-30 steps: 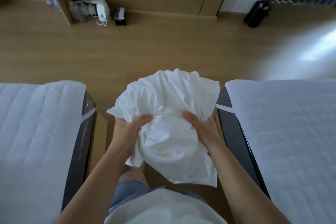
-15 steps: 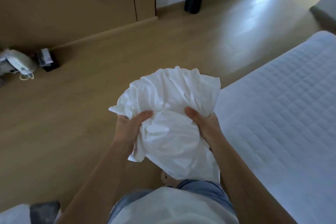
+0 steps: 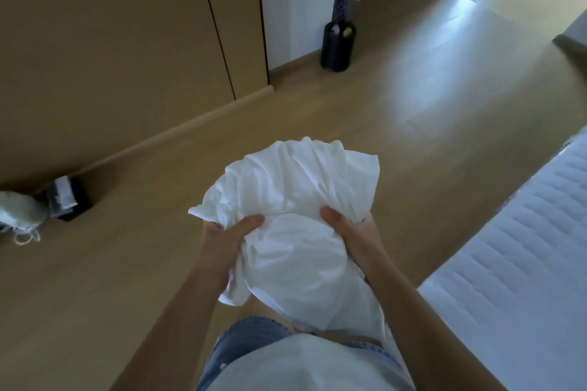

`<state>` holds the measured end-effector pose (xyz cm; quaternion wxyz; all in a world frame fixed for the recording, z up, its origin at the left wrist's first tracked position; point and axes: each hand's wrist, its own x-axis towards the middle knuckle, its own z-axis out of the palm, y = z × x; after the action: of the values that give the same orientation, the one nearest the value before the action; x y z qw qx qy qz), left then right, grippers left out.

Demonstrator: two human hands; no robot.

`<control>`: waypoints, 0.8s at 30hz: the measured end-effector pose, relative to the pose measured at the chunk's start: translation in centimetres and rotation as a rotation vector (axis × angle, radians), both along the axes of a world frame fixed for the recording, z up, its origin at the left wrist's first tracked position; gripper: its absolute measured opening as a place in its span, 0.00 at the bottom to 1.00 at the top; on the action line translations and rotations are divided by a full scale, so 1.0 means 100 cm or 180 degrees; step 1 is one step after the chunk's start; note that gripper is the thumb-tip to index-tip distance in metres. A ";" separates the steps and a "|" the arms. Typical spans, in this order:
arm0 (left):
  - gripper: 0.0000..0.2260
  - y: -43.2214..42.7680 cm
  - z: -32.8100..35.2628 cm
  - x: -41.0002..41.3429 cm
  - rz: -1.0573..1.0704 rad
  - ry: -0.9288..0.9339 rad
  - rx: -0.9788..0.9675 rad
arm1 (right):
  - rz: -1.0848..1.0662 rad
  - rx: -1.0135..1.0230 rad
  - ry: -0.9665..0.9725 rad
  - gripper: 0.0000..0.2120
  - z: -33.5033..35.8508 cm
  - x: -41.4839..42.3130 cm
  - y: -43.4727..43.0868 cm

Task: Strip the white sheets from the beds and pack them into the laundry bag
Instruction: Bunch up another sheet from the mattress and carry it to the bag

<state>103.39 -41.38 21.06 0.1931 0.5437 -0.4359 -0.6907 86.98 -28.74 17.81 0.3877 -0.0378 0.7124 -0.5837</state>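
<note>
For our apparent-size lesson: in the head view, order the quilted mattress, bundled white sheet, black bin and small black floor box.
1. Quilted mattress, though cropped.
2. Bundled white sheet, nearest the camera.
3. Black bin and small black box look alike; distance leaves that unsure.

open floor (image 3: 317,111) ahead, mattress (image 3: 521,263) right

One head cam, wide-angle; faces fwd & down; sheet (image 3: 295,194) close below.

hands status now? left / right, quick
Left hand: closed, gripping the left side of the bundled white sheet.
Right hand: closed, gripping the same bundle's right side.
</note>
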 end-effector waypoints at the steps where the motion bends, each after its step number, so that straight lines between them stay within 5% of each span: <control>1: 0.17 -0.026 -0.001 -0.018 -0.0069 0.0018 -0.0006 | -0.0089 0.0012 0.0007 0.46 0.001 -0.014 -0.021; 4: 0.18 -0.093 0.005 -0.076 -0.0395 0.0059 -0.0003 | -0.0370 0.0041 -0.0038 0.46 0.011 -0.055 -0.070; 9: 0.34 -0.166 0.013 -0.189 -0.1208 0.0021 -0.0043 | -0.0955 0.0147 -0.0058 0.45 0.017 -0.133 -0.112; 14: 0.18 -0.203 0.001 -0.325 -0.1592 -0.0081 -0.0095 | -0.1495 0.0301 0.0027 0.39 0.005 -0.240 -0.135; 24: 0.10 -0.268 0.022 -0.604 -0.1711 -0.0204 -0.0312 | -0.1641 0.0076 0.0132 0.26 0.016 -0.523 -0.195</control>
<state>42.95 -68.15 23.21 0.0149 0.4200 -0.6034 -0.6777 34.67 -48.25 19.42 0.2119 0.1377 0.7132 -0.6539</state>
